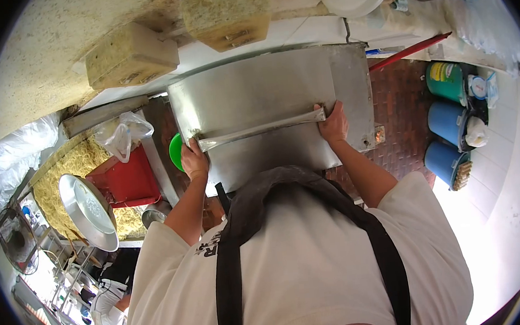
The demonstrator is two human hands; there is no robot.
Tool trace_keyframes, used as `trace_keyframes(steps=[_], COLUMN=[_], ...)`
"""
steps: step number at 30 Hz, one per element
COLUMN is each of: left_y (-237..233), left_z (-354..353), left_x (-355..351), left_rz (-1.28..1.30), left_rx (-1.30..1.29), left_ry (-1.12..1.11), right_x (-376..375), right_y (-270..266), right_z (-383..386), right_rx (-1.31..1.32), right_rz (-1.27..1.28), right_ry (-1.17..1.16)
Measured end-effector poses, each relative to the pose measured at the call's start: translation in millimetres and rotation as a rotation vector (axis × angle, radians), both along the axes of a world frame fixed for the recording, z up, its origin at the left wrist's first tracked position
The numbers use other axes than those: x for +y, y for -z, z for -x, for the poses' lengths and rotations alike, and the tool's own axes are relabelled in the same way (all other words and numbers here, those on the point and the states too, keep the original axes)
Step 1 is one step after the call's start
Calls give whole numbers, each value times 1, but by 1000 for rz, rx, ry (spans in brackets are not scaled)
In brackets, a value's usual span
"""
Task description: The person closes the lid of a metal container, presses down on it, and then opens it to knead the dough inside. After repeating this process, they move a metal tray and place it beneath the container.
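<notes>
In front of me is a stainless steel panel (pixel 255 95) on a metal casing, crossed by a long, shiny bar (pixel 263 129) that slants slightly. My left hand (pixel 195 161) is closed at the panel's left edge, close to the bar's left end, with its thumb uppermost. At the bar's right end, my right hand (pixel 334 125) is closed around the panel's side. The undersides of both grips are hidden. Part of a green round container (pixel 176 152) shows beside my left hand.
Left lies a bed of yellowish strands (pixel 67 160) with a red crate (pixel 128 179) and a metal bowl (pixel 87 213). Blue bins (pixel 444 118) and a green bin (pixel 445 82) stand right, on brick flooring (pixel 399 102). Another person (pixel 107 303) is at lower left.
</notes>
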State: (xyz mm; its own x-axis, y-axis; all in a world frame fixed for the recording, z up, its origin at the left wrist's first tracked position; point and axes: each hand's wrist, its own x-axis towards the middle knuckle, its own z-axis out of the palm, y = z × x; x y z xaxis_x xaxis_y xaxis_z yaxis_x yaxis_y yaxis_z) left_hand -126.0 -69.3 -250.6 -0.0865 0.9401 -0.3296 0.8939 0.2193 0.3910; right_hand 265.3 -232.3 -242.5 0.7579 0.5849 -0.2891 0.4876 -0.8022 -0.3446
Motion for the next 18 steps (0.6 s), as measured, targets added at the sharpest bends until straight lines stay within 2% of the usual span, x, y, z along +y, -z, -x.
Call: trace_keyframes(steps=[4,18], left_y=[3,8], left_z=[2,0], left_x=[-2,0], left_rz=[-74,-62], left_rx=[-12,22], left_ry=[5,-6], right_x=[-1,2], right_y=[-3,0], right_z=[1,1], right_rx=[-14,-36], right_rz=[-10,10], right_ry=[3,7])
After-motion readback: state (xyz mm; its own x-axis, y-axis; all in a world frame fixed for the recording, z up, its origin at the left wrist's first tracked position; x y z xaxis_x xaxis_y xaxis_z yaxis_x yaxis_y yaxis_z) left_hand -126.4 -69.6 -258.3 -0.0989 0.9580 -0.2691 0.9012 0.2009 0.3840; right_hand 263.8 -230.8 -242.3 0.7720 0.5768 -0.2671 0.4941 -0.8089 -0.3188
